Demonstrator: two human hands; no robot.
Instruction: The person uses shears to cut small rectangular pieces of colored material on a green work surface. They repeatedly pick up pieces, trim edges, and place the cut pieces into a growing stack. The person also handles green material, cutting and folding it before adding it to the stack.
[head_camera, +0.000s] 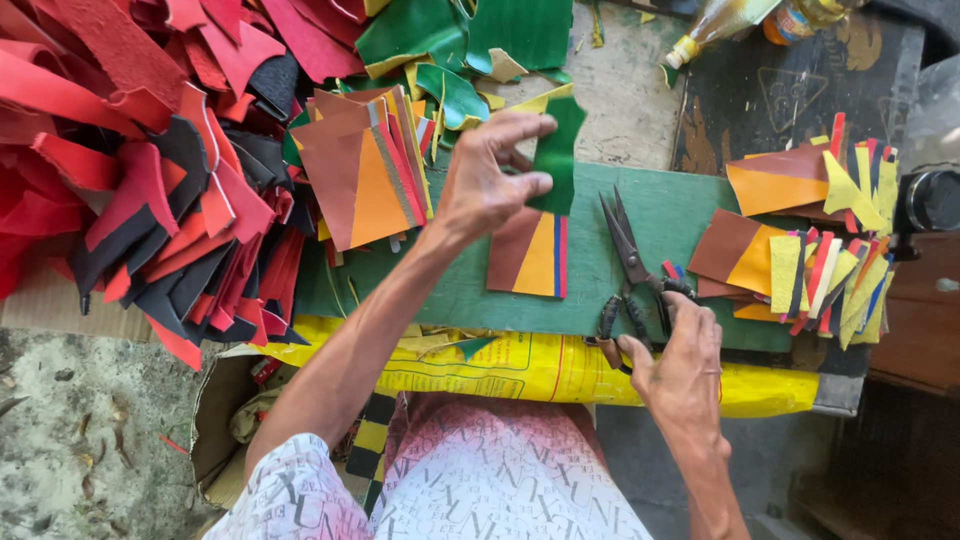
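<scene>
**Green scrap in one hand, scissors under the other**

While the left hand (480, 185) pinches a small green piece (558, 152) between thumb and fingers, holding it up just above a striped panel (530, 252) of brown, orange, red and blue strips, the right hand (680, 365) rests at about five o'clock from that panel with its fingers curled onto the handles of the dark scissors (630, 265). The scissor blades lie closed and flat on the green board (650, 215) that covers the counter, pointing toward twelve o'clock; whether the right hand has truly gripped the handles or only touches them I cannot tell.

As for progress, judging from how things lie: at three o'clock a fanned stack of finished panels (800, 250), each with a brown and orange field edged by coloured strips, looks already assembled. At ten o'clock another stack of brown and orange pieces (360, 170) sits near the left wrist, seemingly less complete. Beyond it, filling the nine-to-eleven o'clock side, a large heap of red and black offcuts (140, 150) is uncut, and green sheets (460, 40) lie at twelve o'clock. So several panels appear done, one is in hand, and much raw material is left.
</scene>
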